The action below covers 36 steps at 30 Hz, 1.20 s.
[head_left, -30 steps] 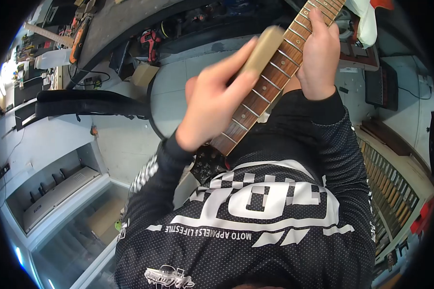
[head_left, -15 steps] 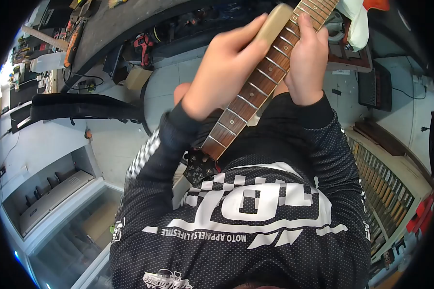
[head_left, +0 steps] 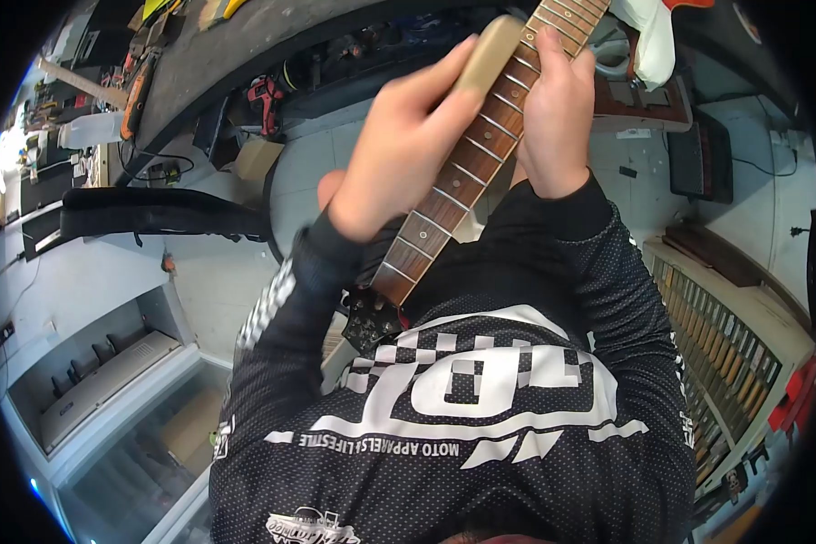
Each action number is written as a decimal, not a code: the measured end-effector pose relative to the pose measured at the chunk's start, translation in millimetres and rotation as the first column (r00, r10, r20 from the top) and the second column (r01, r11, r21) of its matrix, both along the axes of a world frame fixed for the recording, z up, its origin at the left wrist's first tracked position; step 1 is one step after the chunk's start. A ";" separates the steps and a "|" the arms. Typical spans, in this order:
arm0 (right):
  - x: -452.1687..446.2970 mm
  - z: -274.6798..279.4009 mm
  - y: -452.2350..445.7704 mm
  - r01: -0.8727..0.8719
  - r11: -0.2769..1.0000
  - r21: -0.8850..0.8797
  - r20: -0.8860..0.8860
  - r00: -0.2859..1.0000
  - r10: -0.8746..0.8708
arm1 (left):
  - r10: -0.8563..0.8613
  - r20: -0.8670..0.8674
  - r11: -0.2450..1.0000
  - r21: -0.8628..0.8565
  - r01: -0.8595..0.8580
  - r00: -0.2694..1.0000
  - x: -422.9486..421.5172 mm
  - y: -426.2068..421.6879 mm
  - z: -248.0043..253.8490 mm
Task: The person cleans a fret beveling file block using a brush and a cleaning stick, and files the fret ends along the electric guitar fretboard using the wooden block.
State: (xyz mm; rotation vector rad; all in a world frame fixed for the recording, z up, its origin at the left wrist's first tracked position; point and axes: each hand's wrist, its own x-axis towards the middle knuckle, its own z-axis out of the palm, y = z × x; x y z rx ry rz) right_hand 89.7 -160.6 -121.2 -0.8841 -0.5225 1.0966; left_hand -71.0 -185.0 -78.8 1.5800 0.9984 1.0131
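Note:
A guitar neck (head_left: 467, 177) with a dark wooden fretboard, metal frets and dot inlays runs diagonally across my lap. Its black headstock (head_left: 372, 317) rests near my belly, and the upper end leaves the view. My left hand (head_left: 403, 136) grips a tan, round-edged block (head_left: 491, 56), which lies along the fretboard's left edge; its underside is hidden. On the opposite side, my right hand (head_left: 558, 118) is wrapped round the neck, thumb on the fretboard's edge and fingers mostly hidden behind.
A dark workbench (head_left: 272, 36) curves across the top, with tools at its left. Beneath it is a red power drill (head_left: 265, 104). White cloth (head_left: 653, 45) hangs at upper right. A rack of files (head_left: 716, 354) stands right, a black padded strip (head_left: 163, 210) left.
The neck and both hands have shifted slightly left in view. My left hand still holds the block against the fretboard; my right hand keeps its grip on the neck.

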 end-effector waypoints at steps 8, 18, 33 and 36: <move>4.8 0.7 -2.0 0.001 1.000 0.002 -0.010 1.000 -0.001 | -0.015 0.023 0.999 -0.036 0.016 1.000 9.7 8.8 -3.7; 1.6 5.9 -2.1 0.020 1.000 0.010 0.038 0.999 -0.020 | -0.084 0.023 0.992 -0.095 0.086 0.996 24.8 34.8 11.2; 2.5 -7.3 -5.2 0.043 0.999 0.025 0.092 0.995 -0.045 | -0.089 0.086 0.990 -0.106 0.098 0.992 31.2 41.6 4.7; 6.3 -5.8 -2.4 0.030 0.999 0.025 0.106 0.994 -0.033 | 0.006 0.023 0.992 -0.123 -0.003 1.000 -1.1 -11.8 -1.6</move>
